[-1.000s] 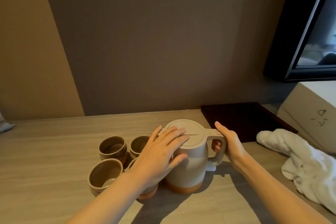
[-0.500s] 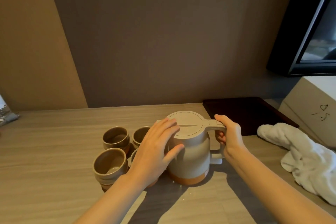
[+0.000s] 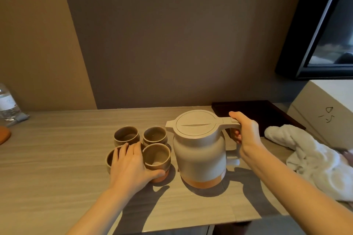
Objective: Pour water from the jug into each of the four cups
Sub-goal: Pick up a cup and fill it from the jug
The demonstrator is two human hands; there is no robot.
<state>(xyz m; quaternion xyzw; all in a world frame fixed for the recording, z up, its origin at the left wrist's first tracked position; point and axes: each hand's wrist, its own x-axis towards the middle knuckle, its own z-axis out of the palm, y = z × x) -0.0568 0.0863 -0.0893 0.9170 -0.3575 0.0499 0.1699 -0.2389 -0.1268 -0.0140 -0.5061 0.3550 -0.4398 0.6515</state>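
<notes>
A beige jug (image 3: 198, 154) with an orange base and a closed lid stands upright on the wooden table (image 3: 57, 158). My right hand (image 3: 247, 136) is wrapped around its handle on the right. Several brown cups sit just left of the jug: far left cup (image 3: 126, 135), far right cup (image 3: 155, 135), near right cup (image 3: 157, 155), near left cup (image 3: 109, 158). My left hand (image 3: 129, 166) lies over the near cups, thumb curled around the near right cup's base and fingers against its left side, covering most of the near left cup.
A dark tray (image 3: 257, 112) lies behind the jug to the right. A white towel (image 3: 315, 158) and a white box (image 3: 324, 112) fill the right side. A water bottle (image 3: 6, 105) stands at the far left. The table's front edge is close below.
My left hand has left the jug's lid and side and dropped down to the near cups. My right hand has closed fully around the jug's handle.
</notes>
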